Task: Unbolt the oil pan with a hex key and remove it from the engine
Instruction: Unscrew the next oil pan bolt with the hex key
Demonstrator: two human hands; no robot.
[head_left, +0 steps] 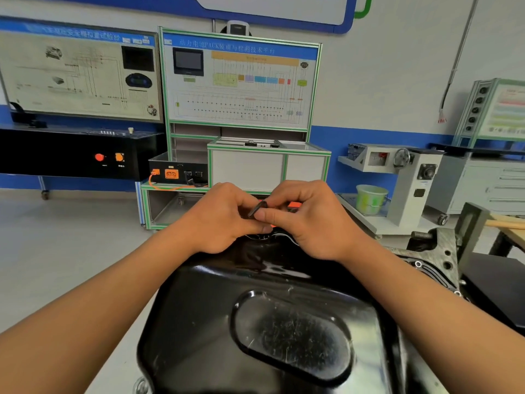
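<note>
A glossy black oil pan (284, 322) fills the lower middle, seated on the grey engine block (437, 257). Over the pan's far edge both hands meet. My left hand (221, 220) and my right hand (306, 220) both have curled fingers around a short dark hex key (258, 208), whose end sticks up between the thumbs. The key's lower end and the bolt under it are hidden by the fingers. A bolt head (141, 385) shows at the pan's near left flange.
A green-framed training stand (241, 89) and a black cabinet (76, 155) stand beyond on the grey floor. A grey machine (412, 177) with a green bucket (370, 199) is at right. A wooden handle (502, 224) lies on a bench at far right.
</note>
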